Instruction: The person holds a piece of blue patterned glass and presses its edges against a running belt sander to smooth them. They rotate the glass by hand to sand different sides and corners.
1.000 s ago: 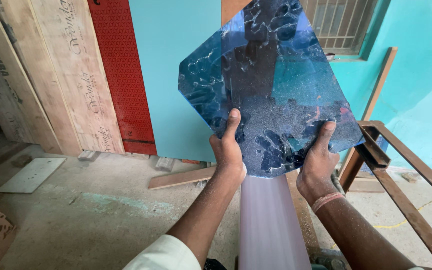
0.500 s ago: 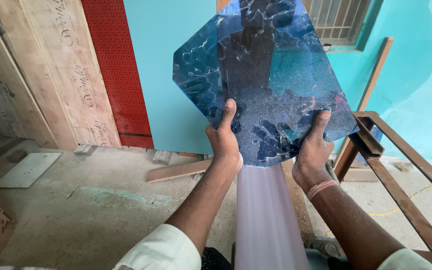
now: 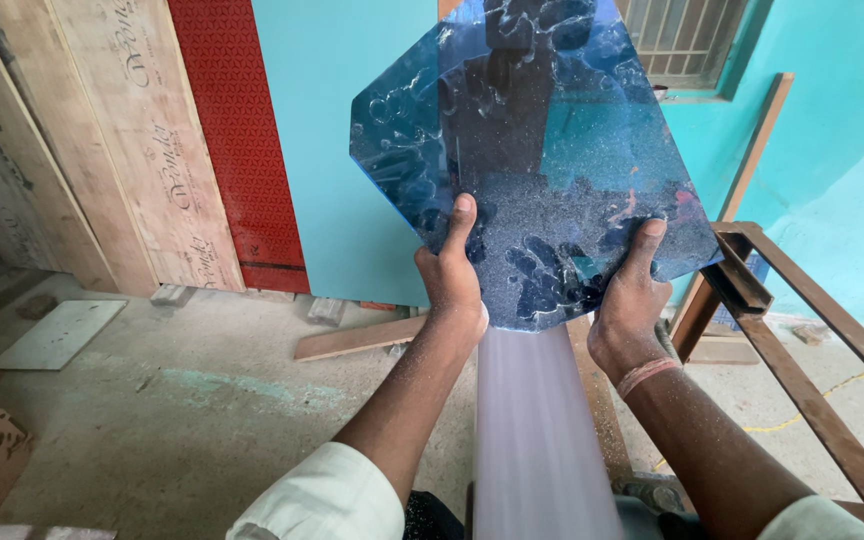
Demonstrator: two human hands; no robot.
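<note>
We hold a blue sheet [image 3: 542,150] up in front of us with both hands. It is a flat, see-through piece with cut corners, so it looks like an octagon, and white marbled stains and fine dust cover it.

The relation that matters is this: the sheet rises from our hands toward 12 o'clock. Both hands grip only its lower edge, and nearly all of its surface stands above them. It is tilted, with its longer stretch running from about 7 o'clock up to 1 o'clock.

Our left hand [image 3: 452,280] is closed on the lower left part of the edge. The thumb lies flat on the near face and points to 12 o'clock; the fingers are behind the sheet, and we see them only darkly through it. Our right hand [image 3: 632,310] is closed on the lower right part in the same way, with the thumb up on the near face. It wears a thin pink band at the wrist. From the left hand, the right hand lies at about 3 o'clock, a little lower. Both seem equally near to the sheet, since both touch it.

Just below the sheet, between our forearms, a pale strip [image 3: 537,430] runs toward 6 o'clock; it is blurred, and we cannot tell what it is. A rusty metal frame [image 3: 802,340] stands at 4 o'clock from the hands. Wooden boards [image 3: 122,140] and a red panel [image 3: 227,130] lean on the wall at 10 o'clock.
</note>
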